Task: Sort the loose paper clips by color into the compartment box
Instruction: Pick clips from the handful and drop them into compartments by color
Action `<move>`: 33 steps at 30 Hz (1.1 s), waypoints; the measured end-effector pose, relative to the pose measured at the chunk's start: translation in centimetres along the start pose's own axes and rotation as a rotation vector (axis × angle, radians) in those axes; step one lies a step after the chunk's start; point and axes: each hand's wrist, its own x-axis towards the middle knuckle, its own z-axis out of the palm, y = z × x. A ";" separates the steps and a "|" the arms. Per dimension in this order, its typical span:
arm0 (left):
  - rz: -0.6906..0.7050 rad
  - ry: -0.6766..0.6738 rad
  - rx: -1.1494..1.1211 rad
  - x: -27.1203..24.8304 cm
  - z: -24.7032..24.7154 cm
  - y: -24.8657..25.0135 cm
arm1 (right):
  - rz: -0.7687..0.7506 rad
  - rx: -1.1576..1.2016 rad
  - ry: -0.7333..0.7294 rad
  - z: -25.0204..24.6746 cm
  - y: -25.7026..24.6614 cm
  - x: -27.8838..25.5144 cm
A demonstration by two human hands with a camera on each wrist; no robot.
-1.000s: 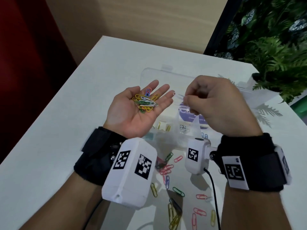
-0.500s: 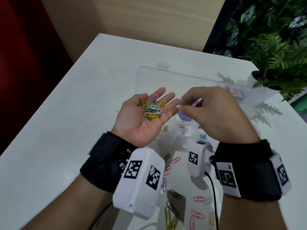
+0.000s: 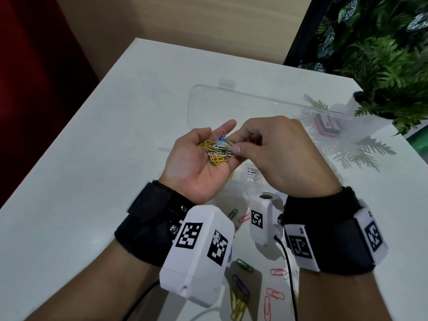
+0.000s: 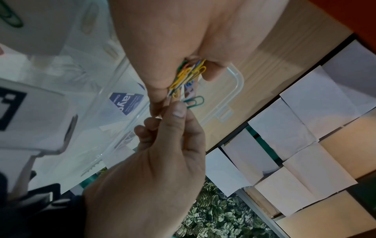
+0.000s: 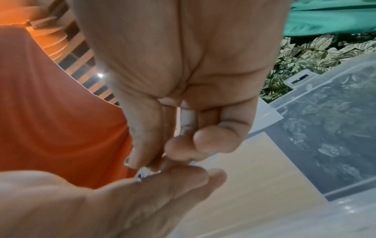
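left hand [image 3: 196, 163] lies palm up, fingers relaxed, cradling a heap of paper clips [image 3: 216, 150] above the clear compartment box [image 3: 250, 174]. right hand [image 3: 280, 154] pinches a green clip [image 4: 193, 101] at the heap's edge.

A mixed heap of clips [image 3: 216, 149], mostly yellow, lies in the upturned left palm [image 3: 194, 163]. More clips [image 3: 275, 272] lie scattered near the table's [image 3: 69, 181] front edge. The clear box [image 3: 251, 174] stands open mid-table.
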 end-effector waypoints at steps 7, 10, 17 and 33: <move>-0.010 -0.009 -0.031 0.1 -0.1 0.1 | 0.020 0.059 0.028 -0.1 0.1 0.0; -0.010 -0.001 -0.003 0.1 -0.1 -0.1 | 0.024 0.025 0.077 0.2 0.2 0.1; -0.007 0.003 0.106 0.6 -0.7 -0.1 | 0.044 0.167 0.121 0.6 0.2 0.2; 0.206 0.030 0.077 0.1 -0.2 4.6 | 0.051 0.078 0.213 0.4 1.1 0.3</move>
